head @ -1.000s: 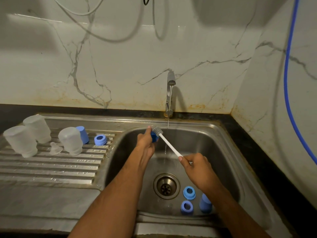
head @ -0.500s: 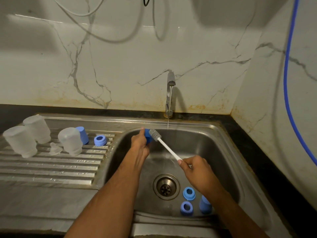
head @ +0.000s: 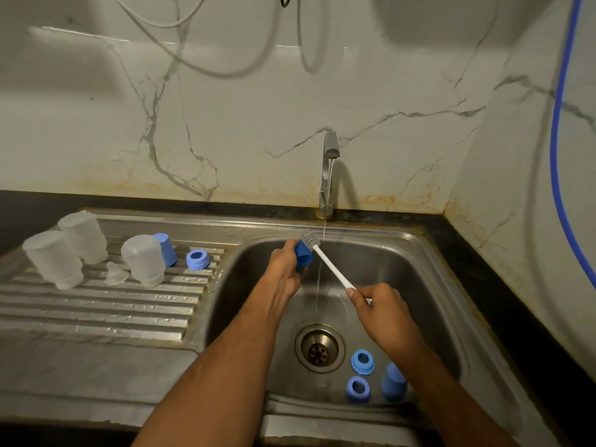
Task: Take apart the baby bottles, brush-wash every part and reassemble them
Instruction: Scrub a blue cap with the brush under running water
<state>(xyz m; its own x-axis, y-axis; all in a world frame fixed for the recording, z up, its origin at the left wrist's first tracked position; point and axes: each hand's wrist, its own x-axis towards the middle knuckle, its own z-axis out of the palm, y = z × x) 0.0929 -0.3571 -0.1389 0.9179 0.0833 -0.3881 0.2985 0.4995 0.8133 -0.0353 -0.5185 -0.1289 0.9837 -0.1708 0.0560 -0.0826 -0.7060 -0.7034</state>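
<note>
Over a stainless-steel sink basin (head: pixel 429 285), a person's left hand (head: pixel 283 272) grips a dark blue plastic bottle cap (head: pixel 303 253), fingers curled round it, beside a thin stream of water falling from the chrome tap (head: pixel 329 175). The right hand (head: pixel 383 311) pinches the white handle of a slim bottle brush (head: pixel 332 266), whose grey bristle head touches the cap's rim. On the basin floor near the round drain (head: pixel 319 348) lie two light blue screw rings (head: pixel 362 361) (head: pixel 358 388) and a blue cap (head: pixel 393 382). On the ribbed steel draining board (head: pixel 96 311) stand three frosted clear bottle bodies (head: pixel 53 259) (head: pixel 84 235) (head: pixel 143 259) upside down, with a clear silicone teat (head: pixel 115 275), another blue cap (head: pixel 165 248) and a blue ring (head: pixel 197 259).
</note>
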